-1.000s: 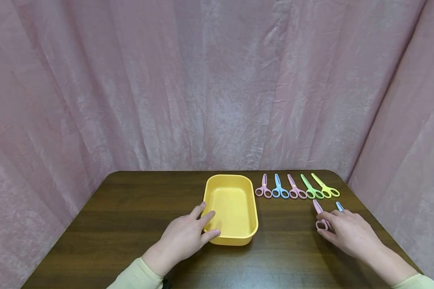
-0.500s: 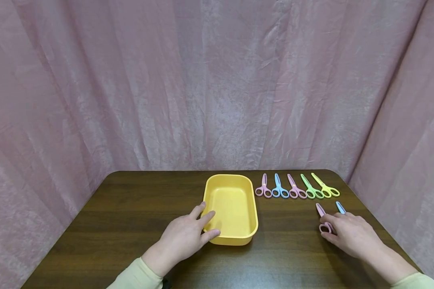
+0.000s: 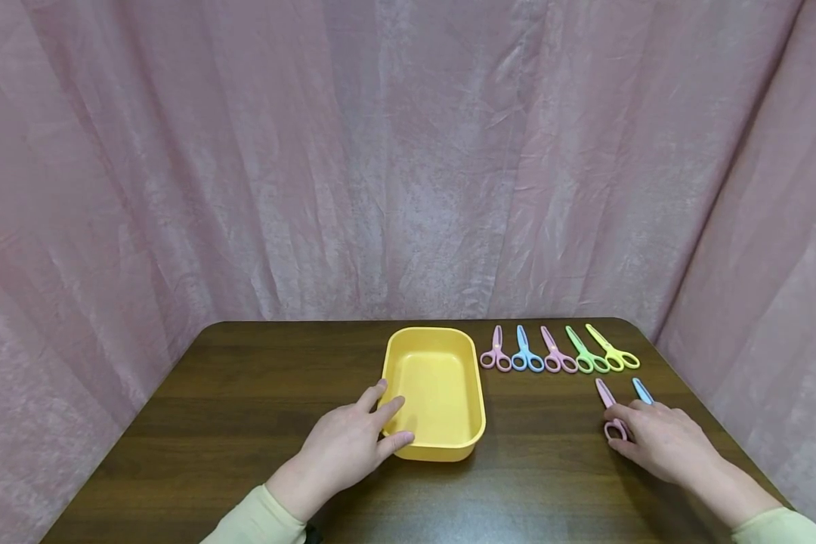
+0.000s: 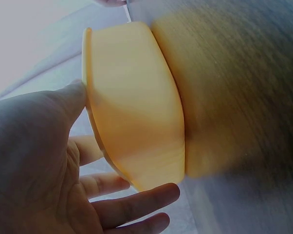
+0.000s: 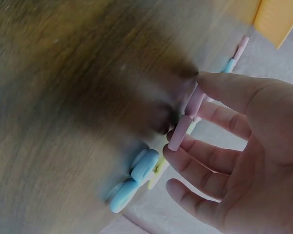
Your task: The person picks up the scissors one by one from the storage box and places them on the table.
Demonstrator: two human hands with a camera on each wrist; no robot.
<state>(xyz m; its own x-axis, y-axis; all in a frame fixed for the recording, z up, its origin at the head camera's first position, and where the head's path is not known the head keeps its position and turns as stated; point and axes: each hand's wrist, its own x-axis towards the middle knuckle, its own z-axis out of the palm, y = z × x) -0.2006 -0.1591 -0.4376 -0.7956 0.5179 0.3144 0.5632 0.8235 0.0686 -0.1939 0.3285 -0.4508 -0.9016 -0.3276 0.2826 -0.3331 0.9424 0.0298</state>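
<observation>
My left hand [image 3: 350, 438] rests at the left rim of a yellow rectangular bin [image 3: 479, 438], fingers spread and fairly straight. The left wrist view has its thumb against the rim of the bin [image 4: 137, 102]. Toward the right of the table, my right hand [image 3: 669, 442] pinches pink scissors [image 3: 605, 392] by the handle loops, blades pointing away. Seen from the right wrist, thumb and fingertips lie along the edges of the pink loops [image 5: 194, 101]. Blue scissors [image 3: 642, 391] lie just right of them, handles hidden behind the hand in the head view; their loops [image 5: 145, 165] show from the wrist.
Along the back of the brown wooden table [image 3: 265, 393] lies a row of scissors: pink [image 3: 496, 351], blue [image 3: 523, 351], another pink [image 3: 553, 351], green [image 3: 581, 351] and yellow [image 3: 610, 349]. Pink curtains [image 3: 408, 166] hang behind and to the right.
My right hand has shifted the pink scissors slightly to the right, closer to the blue scissors. The left hand and the bin have stayed in place.
</observation>
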